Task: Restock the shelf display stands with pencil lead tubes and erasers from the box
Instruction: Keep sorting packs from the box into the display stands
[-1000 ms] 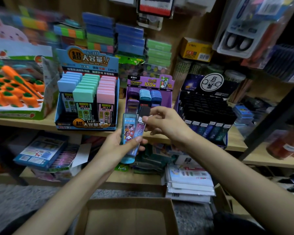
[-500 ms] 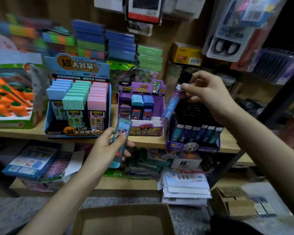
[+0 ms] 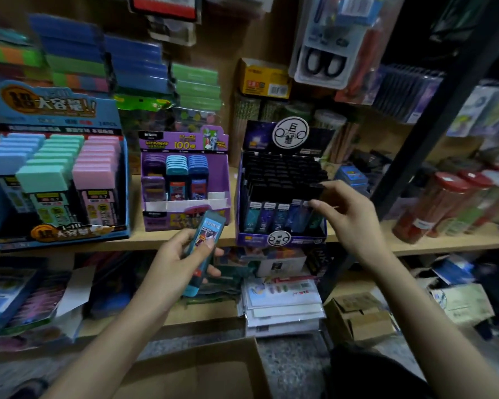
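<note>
While the wooden shelf (image 3: 415,243) ran across the whole view, a brown cardboard box (image 3: 202,370) stood open at the near edge, below both forearms; its contents could not be seen. Three display stands sat side by side on the shelf: a blue eraser stand (image 3: 69,231) at the left, a purple stand (image 3: 162,220) in the middle with its nearest rows unfilled, and a dark stand (image 3: 280,239) at the right, packed with black-capped lead tubes (image 3: 283,174).

The right hand (image 3: 355,217) was at the near right corner of the dark stand. Its forefinger lay on a cap and its thumb sat close beneath, but motion blur hid whether they pinched a tube or only pressed it down. The left hand (image 3: 173,257) hovered just in front of the purple stand, thumb and fingers curled round a teal tube (image 3: 209,227) that stood tilted, top leaning right.

The dark stand looked nearly full, so a tube pushed in crooked could probably jam against its neighbours or lift one out of its slot. The teal tube appeared to be held low on its body with attention elsewhere; a slackened thumb could let it slide onto the cluttered lower shelf. Its colour seemed to match the middle stand, so dropping it into the dark one would likely misfile it.
</note>
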A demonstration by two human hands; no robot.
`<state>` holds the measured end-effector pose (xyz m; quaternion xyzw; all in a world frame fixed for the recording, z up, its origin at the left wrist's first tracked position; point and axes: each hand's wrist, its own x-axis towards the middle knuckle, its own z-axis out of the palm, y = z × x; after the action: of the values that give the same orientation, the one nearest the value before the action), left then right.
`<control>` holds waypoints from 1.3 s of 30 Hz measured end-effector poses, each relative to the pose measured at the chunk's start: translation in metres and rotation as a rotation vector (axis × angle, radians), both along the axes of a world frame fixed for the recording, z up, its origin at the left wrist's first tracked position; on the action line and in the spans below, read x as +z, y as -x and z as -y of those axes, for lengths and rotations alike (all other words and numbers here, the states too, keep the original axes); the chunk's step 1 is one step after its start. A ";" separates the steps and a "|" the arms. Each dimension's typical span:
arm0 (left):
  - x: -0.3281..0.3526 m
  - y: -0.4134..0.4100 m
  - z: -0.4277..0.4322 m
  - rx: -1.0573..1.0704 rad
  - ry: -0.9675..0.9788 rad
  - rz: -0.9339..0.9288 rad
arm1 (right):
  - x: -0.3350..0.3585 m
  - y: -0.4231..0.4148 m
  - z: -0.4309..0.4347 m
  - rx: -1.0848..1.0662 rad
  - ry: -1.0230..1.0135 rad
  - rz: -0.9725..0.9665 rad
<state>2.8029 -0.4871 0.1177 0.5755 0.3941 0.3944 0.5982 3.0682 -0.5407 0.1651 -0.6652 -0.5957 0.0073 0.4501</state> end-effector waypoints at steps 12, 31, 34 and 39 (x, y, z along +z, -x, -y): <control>-0.004 -0.006 0.000 0.009 -0.004 0.003 | -0.002 0.003 -0.004 0.073 0.099 0.018; 0.004 0.004 0.010 -0.037 -0.074 0.012 | -0.005 0.046 0.015 -0.087 -0.011 -0.027; 0.005 0.004 0.011 -0.116 -0.084 -0.042 | -0.009 0.083 0.015 0.189 0.177 -0.378; 0.005 0.007 0.014 -0.214 -0.092 -0.094 | -0.017 0.111 0.007 0.332 0.268 -0.638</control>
<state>2.7960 -0.5008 0.1225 0.6590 0.3392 0.3186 0.5909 2.9569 -0.5478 0.1482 -0.5770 -0.5191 0.3644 0.5146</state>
